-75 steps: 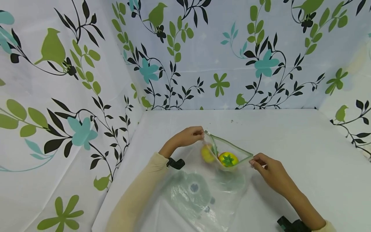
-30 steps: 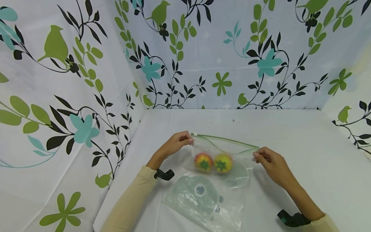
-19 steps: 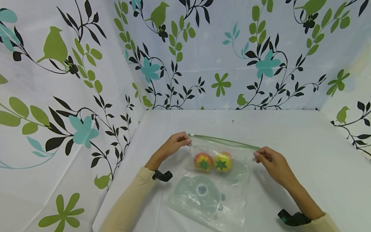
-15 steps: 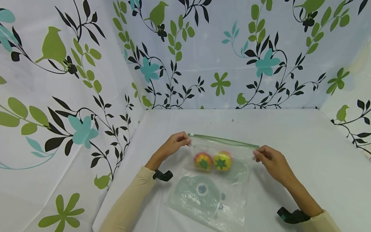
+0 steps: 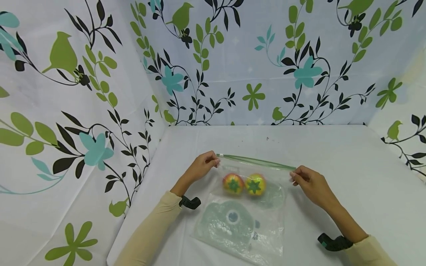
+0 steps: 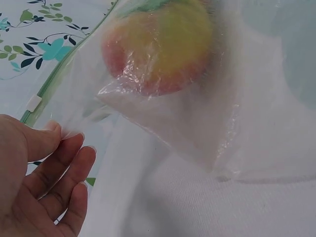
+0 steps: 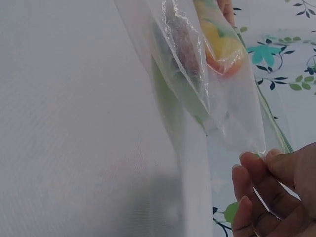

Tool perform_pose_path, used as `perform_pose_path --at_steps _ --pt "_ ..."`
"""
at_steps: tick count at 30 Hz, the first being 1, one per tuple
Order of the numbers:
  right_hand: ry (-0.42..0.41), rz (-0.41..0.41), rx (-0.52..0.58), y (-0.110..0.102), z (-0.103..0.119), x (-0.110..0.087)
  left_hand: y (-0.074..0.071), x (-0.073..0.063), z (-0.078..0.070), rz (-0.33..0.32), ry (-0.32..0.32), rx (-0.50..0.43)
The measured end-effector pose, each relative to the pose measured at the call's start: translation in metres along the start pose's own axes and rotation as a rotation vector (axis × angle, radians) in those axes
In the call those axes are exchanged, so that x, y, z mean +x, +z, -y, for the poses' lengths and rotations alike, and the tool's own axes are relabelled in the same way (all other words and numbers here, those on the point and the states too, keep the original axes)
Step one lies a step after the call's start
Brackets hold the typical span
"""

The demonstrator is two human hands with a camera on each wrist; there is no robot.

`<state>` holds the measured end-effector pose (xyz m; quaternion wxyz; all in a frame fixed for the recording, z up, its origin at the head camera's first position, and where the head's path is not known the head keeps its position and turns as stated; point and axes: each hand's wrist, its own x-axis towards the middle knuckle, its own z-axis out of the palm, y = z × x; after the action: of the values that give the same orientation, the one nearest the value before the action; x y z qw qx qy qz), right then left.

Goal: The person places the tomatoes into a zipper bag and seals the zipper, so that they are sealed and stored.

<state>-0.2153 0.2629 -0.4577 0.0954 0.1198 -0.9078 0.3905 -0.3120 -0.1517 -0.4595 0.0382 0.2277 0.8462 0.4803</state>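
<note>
A clear zipper bag (image 5: 239, 229) with a green zip strip (image 5: 256, 161) along its top spans the space between my hands. Two red-and-yellow fruits with green star-shaped tops show inside it: a left fruit (image 5: 233, 183) and a right fruit (image 5: 255, 184). My left hand (image 5: 200, 166) pinches the bag's upper left corner, near the white slider (image 6: 33, 103). With thumb and forefinger, my right hand (image 5: 311, 184) pinches the upper right corner. In the right wrist view, something dark reddish (image 7: 185, 49) shows through the plastic; its kind is unclear.
The bag is over a white-covered table (image 5: 349, 166). Patterned cloth (image 5: 213, 66) with birds and leaves hangs behind and at both sides. A black wrist camera (image 5: 190, 202) sits on the left wrist, another camera (image 5: 334, 242) on the right.
Since the oldest frame, the hands have spread apart and the bag's gaping mouth has been drawn nearly straight. The fruits now sit side by side below it. Lately only slight hand shifts show.
</note>
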Motion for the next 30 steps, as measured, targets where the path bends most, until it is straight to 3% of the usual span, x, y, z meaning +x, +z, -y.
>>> perform_pose_path --at_steps 12,20,30 --pt "0.011 0.013 -0.014 0.000 0.000 -0.002 0.000 0.005 -0.001 0.000 -0.024 0.089" --pt "0.016 0.025 -0.024 0.001 -0.003 0.002 -0.003 0.012 -0.007 0.009 -0.016 0.128" --pt "-0.026 0.004 -0.027 -0.001 0.000 0.008 -0.007 0.018 -0.016 0.001 0.013 0.241"
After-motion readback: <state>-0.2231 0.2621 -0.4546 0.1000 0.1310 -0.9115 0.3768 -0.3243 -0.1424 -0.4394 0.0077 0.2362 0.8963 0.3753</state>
